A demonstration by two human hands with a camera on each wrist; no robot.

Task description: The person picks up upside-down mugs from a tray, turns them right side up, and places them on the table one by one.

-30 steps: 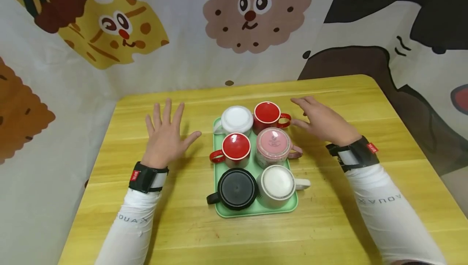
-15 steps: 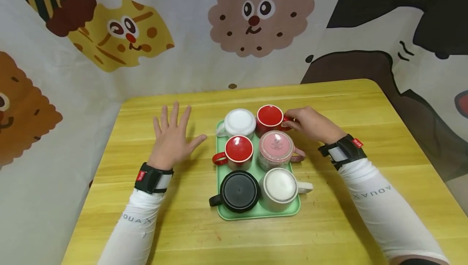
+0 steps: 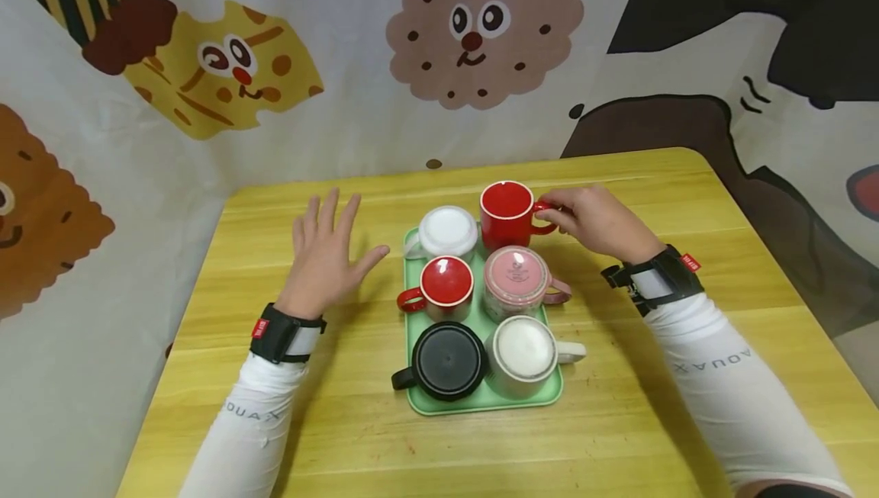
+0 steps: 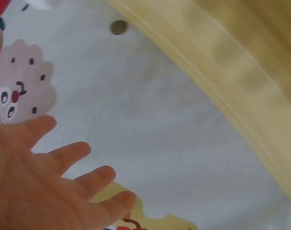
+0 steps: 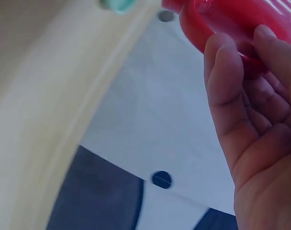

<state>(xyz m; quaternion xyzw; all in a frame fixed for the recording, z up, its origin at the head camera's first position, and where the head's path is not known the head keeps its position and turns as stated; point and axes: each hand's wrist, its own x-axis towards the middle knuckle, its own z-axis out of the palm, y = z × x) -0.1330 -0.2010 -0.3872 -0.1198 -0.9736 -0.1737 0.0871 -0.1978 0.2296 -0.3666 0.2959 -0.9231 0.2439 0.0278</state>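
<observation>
My right hand [image 3: 604, 222] pinches the handle of a red mug [image 3: 507, 225], raised at the back right corner of the green tray [image 3: 474, 405]. In the right wrist view, thumb and fingers close round that red handle [image 5: 195, 24]. My left hand [image 3: 319, 265] is spread over the table left of the tray, holding nothing; its straight fingers [image 4: 71, 153] show in the left wrist view. A white mug [image 3: 448, 231] and a second red mug [image 3: 446, 282] stand on the tray. The pink mug [image 3: 516, 277] beside them has its stamped base facing up.
A black mug [image 3: 449, 361] and a cream mug [image 3: 526, 349] fill the tray's near end, handles jutting past its sides. The yellow wooden table [image 3: 330, 437] extends all round. A printed curtain [image 3: 357, 94] hangs behind its far edge.
My right hand has reached in from the right, taken the back red mug by its handle and lifted it. My left hand stays spread, in nearly the same place.
</observation>
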